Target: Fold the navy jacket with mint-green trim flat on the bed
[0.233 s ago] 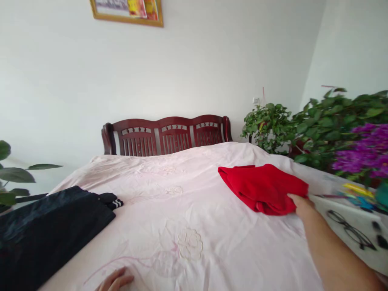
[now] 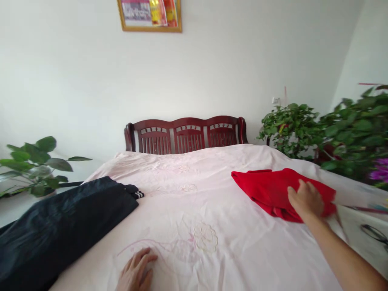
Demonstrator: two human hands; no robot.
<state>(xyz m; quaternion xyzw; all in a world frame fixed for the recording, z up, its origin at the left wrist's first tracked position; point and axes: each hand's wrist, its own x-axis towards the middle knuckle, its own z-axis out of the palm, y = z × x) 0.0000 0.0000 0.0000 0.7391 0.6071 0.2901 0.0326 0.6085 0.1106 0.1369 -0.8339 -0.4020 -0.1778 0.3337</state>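
A folded red cloth garment lies on the right part of the bed. My right hand is over its right half, thumb and fingers apart and somewhat blurred; whether it touches the fabric is unclear. Low in the view, my left hand rests on the pale pink bedspread, fingers slightly bent and spread, with nothing in it. To its left lies a dark navy garment with white stripes on a cuff.
Behind the bed stands a dark red wooden slatted backrest. A leafy plant is at the left; larger plants crowd the right. Eyeglasses lie on a pale surface by the right edge. A framed picture hangs above.
My right hand has gone from the red garment's right edge to over its upper face. More of my left hand shows on the bedspread. The view has turned left.
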